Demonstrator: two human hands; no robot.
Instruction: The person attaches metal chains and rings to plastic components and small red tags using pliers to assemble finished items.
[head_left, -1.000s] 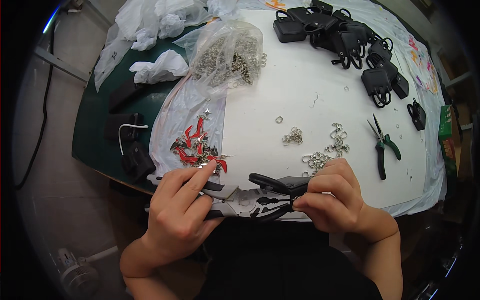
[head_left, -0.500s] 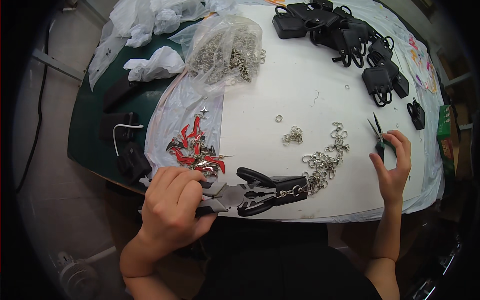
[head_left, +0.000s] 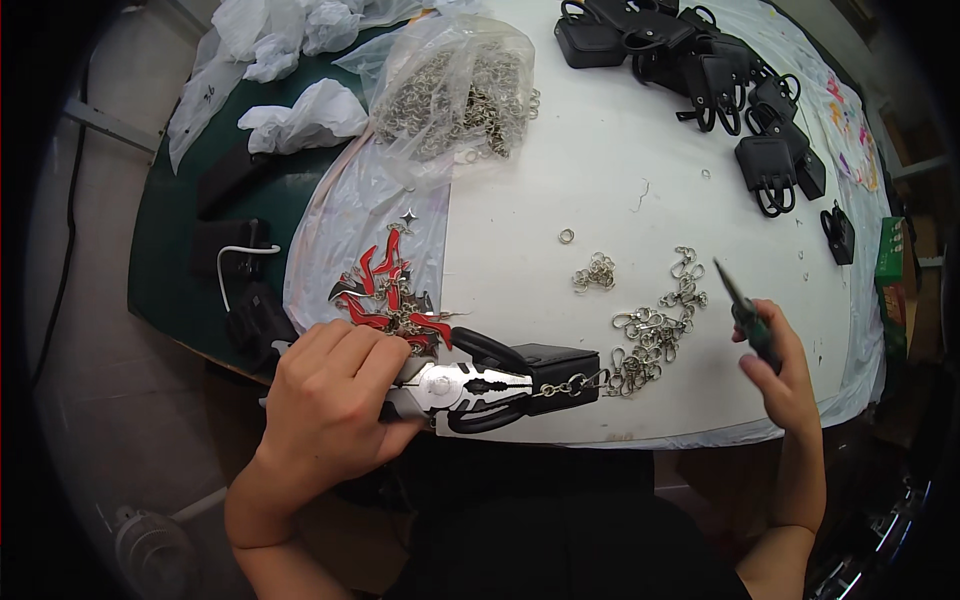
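My left hand (head_left: 325, 400) is wrapped round the grey-and-black handles of large combination pliers (head_left: 445, 387). Their jaw tips meet the end of a short silver chain (head_left: 570, 386), which lies across a small black box-shaped bag (head_left: 562, 362) with looped handles. The chain's other end reaches the pile of silver swivel clasps (head_left: 650, 335). In my right hand (head_left: 788, 380) are needle-nose pliers (head_left: 748, 318) with dark green grips, tips pointing up and left, above the tabletop. Red and black high-heel charms (head_left: 390, 290) lie just beyond my left hand.
A clear bag of silver rings and chain (head_left: 450, 95) rests at the back. Small silver links (head_left: 594, 272) and a loose ring (head_left: 566, 236) lie mid-table. Several black mini bags (head_left: 768, 165) are heaped at the far right. Crumpled white plastic (head_left: 305, 120) lies at the left.
My left hand has drawn the combination pliers and bag slightly left, with the jaws closer together. My right hand has turned and lowered a little; the needle-nose tips have come together.
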